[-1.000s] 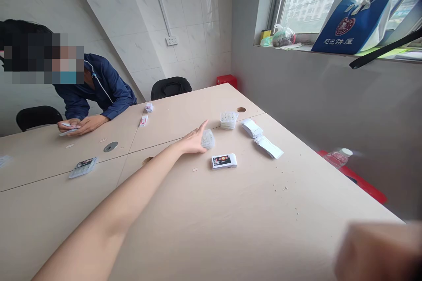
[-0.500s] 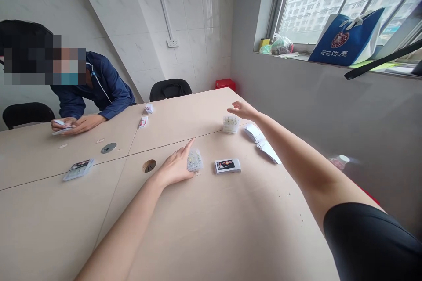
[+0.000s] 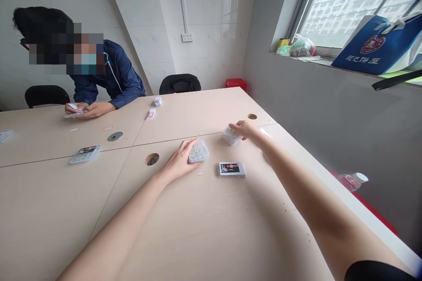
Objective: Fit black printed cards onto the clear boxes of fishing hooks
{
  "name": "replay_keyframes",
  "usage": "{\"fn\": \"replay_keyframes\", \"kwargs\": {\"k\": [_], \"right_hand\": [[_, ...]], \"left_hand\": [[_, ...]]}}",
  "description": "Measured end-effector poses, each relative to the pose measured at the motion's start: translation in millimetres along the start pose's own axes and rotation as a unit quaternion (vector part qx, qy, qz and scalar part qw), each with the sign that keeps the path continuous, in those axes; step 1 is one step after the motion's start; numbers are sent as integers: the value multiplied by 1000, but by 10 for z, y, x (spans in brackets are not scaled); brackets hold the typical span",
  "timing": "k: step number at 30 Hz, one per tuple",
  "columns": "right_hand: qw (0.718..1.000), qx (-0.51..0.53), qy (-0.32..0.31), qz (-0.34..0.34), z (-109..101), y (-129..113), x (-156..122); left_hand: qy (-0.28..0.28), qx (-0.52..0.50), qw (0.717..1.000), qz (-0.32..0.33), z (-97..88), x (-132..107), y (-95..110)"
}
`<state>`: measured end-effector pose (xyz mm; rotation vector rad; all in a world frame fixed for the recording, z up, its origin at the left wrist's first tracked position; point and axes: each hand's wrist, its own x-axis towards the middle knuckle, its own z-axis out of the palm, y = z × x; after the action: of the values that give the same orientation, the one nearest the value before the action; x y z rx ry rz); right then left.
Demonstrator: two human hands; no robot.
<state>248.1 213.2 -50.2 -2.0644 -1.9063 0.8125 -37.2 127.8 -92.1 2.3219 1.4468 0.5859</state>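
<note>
Head camera is looking down along two bare arms stretched across a pale wooden table (image 3: pixel 211 228). The left hand (image 3: pixel 180 163) is lying low on the tabletop. Its fingers are stretched out and held together, with the tips resting against the near side of a small clear plastic box (image 3: pixel 199 152) filled with pale bits. Whether the thumb is gripping it, I cannot tell. The right hand (image 3: pixel 246 129) is reaching further out, fingers curling down around a second clear plastic box (image 3: pixel 230 136), which is sitting on the table near the seam. Between the two arms, just beside the first box, a flat black-faced card pack (image 3: pixel 231 169) is lying. A round cable hole (image 3: pixel 152 159) is showing left of the left hand. Well apart across the table, a person in a dark blue jacket (image 3: pixel 114 80) is handling small cards. A blue paper bag (image 3: pixel 379 50) is leaning on the window sill.
</note>
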Motion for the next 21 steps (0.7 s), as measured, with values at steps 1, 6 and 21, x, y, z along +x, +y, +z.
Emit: {"fn": "replay_keyframes", "kwargs": {"k": [1, 6, 21], "right_hand": [[1000, -9, 4, 2, 36, -29, -40], [998, -47, 47, -16, 56, -91, -228], [952, -203, 105, -202, -1, 36, -610]], "left_hand": [[6, -6, 1000, 5, 22, -1, -8], [29, -21, 999, 27, 100, -13, -42], [47, -24, 998, 25, 160, -24, -80]]}}
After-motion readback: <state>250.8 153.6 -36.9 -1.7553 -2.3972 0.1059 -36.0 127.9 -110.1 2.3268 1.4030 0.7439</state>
